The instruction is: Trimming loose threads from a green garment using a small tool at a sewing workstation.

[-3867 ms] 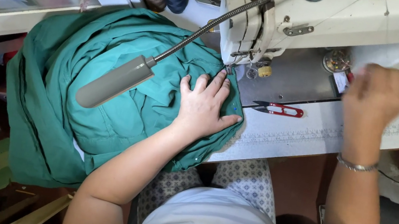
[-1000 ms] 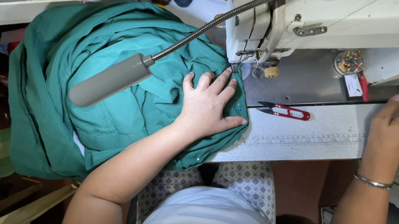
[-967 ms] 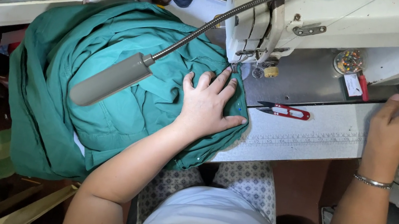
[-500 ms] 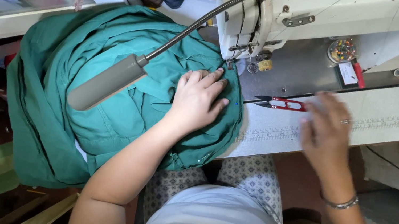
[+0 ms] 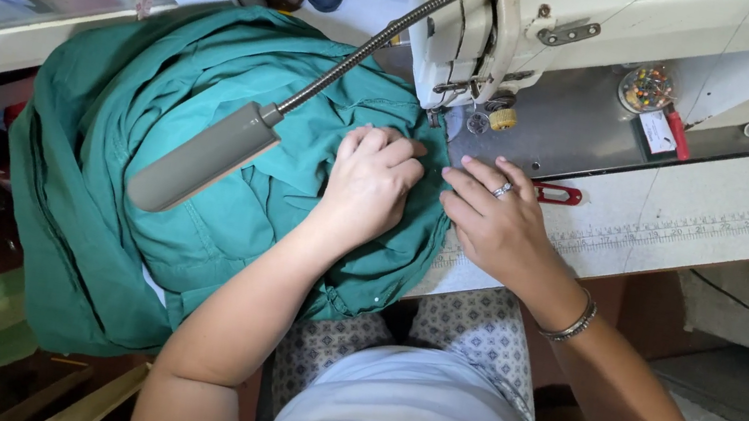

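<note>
Both your hands lie flat and open, gripping nothing: your left hand (image 5: 369,184) presses down on the teal green fabric (image 5: 199,171) at centre frame, and your right hand (image 5: 492,222) rests at the cloth's right edge, just below the sewing machine (image 5: 569,20) head. Keep the cloth taut between them, fingertips clear of the needle area, and mind the red snips (image 5: 558,194) beside your right fingers.

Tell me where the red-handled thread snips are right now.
In the head view, the red-handled snips lie on the sewing table just beyond the right hand, in front of the machine's grey bed.
</note>
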